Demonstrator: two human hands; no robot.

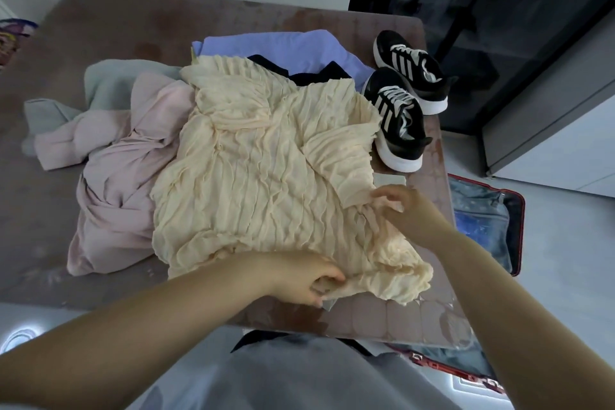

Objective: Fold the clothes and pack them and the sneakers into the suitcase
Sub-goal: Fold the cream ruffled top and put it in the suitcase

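Cream crinkled-fabric garment (259, 176) lies spread on the mauve-brown bench (100, 30), directly under and ahead of both hands. Its long axis runs on a slant, from the near-right corner between the hands away to the far left. One pleated flap is folded across its right side, just ahead of the right hand.

Left hand (306, 280): thumb and fingers curled, pinching the near hem of the cream garment at the bench's near edge.
Right hand (404, 210): fingers bent, tips nipping the garment's right edge below the pleated flap.

Left of the left hand, touching the cream garment and partly under it: a rumpled pale pink garment (113, 176). Beyond that, a pale grey-green garment (100, 83). Far ahead of the hands, a lavender garment (283, 46) with a black garment (319, 73) on it; both run under the cream one.

Pair of black sneakers with white stripes and soles (404, 100) stands ahead of the right hand at the bench's right edge. They sit side by side, upright, long axes near-to-far, toes pointing away and slightly left.

Open red-rimmed suitcase (520, 210) lies on the floor to the right of the right hand, below bench level. Inside, a bluish lining with a translucent pocket shows; what the pocket holds cannot be made out.
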